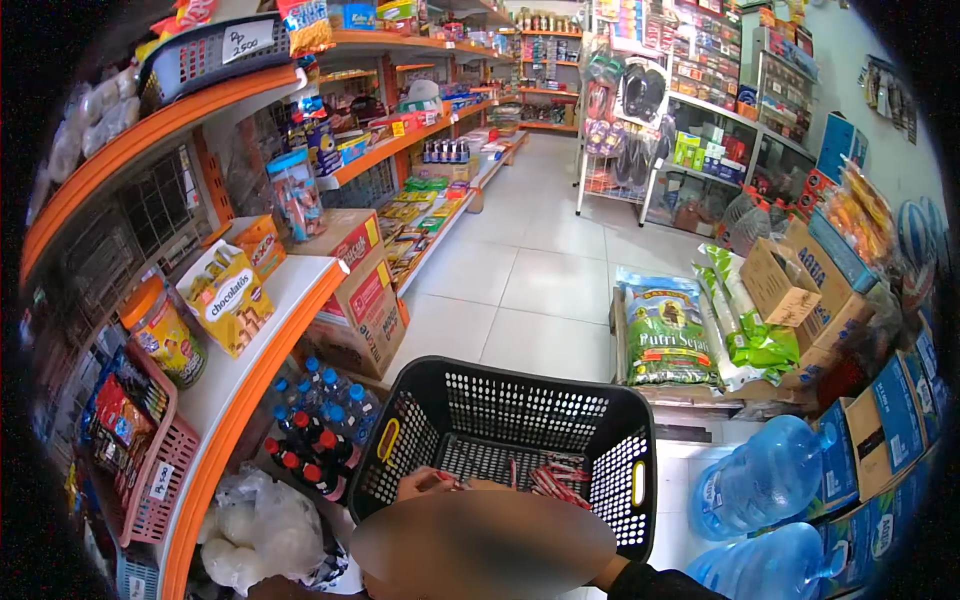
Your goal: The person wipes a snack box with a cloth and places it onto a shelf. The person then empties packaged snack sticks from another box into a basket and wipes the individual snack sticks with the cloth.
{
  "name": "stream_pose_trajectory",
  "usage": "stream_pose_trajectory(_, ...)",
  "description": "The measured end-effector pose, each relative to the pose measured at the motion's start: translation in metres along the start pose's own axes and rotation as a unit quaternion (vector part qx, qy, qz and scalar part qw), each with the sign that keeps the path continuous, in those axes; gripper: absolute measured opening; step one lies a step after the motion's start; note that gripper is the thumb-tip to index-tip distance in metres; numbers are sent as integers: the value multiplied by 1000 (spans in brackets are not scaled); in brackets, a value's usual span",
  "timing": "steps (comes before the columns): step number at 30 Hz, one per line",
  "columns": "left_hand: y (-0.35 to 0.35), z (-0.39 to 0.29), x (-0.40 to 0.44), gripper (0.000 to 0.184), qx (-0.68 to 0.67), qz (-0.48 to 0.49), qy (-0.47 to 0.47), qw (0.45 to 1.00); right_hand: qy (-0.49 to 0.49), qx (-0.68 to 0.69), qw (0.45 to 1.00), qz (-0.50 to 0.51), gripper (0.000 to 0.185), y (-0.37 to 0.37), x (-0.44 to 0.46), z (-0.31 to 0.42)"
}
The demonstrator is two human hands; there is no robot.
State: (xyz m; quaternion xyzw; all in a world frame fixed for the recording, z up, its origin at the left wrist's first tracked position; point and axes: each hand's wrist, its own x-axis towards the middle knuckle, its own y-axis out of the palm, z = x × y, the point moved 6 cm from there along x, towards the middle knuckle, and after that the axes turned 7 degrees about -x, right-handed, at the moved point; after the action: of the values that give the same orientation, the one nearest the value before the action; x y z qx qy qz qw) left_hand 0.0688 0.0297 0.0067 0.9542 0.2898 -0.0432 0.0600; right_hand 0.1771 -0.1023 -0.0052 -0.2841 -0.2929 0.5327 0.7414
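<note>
A black plastic basket [530, 378] with perforated walls and yellow handle inserts stands in front of me. Several slim red-and-white sachets [560, 482] lie in it, toward its near right side. My left hand [415, 484] is inside the basket's near left part, fingers closed around a small red-and-white packet [446, 478]. Of my right hand [606, 570], only a bit shows at the near right edge, beside a black sleeve; its fingers are hidden. A blurred oval patch covers much of both hands and the near part of the basket.
Orange-edged shelves [250, 420] with snacks run along the left. Dark bottles with red caps [315, 450] and blue-capped bottles [325, 395] stand beside the basket. To the right are a rice sack [665, 335], large blue water jugs [760, 475] and cartons. A tiled aisle [540, 280] leads ahead.
</note>
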Motion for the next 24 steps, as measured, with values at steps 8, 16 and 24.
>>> stream_pose_trajectory(8, 13, -3, -3, 24, 30, 99, 21, 994, 30, 217, 974, -65, 54, 37, -3, -6)
stream_pose_trajectory(16, -10, -14, -3, 20, -161, -81, 71, 981, 112, 219, 969, -13, 34, 31, -2, -3)
stream_pose_trajectory(24, -23, 39, 12, 27, 11, -68, 66, 995, 44, 184, 941, -280, 41, -38, -8, 27)
